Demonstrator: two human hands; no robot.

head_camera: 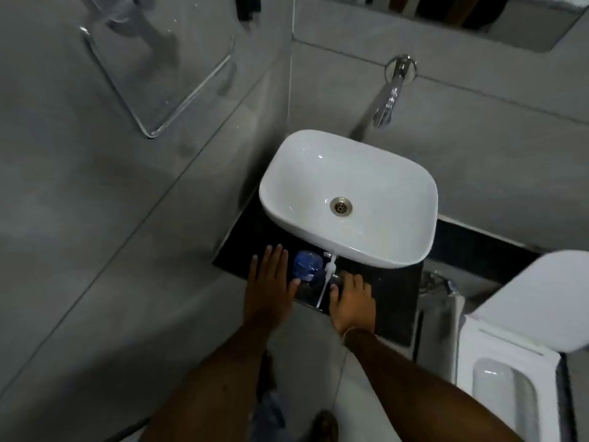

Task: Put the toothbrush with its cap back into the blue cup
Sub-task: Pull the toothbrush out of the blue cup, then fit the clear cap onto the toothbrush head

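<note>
A blue cup stands on the dark counter just in front of the white basin. A white toothbrush with a white cap on its head lies flat on the counter right of the cup, head toward the basin, handle toward me. My left hand rests flat on the counter left of the cup, fingers spread, thumb near the cup's base. My right hand lies flat right of the toothbrush, thumb close to the handle. Neither hand holds anything.
A white basin fills the back of the counter, with a chrome wall tap above it. A white toilet with its lid raised stands to the right. Grey tiled walls and a glass shelf are on the left.
</note>
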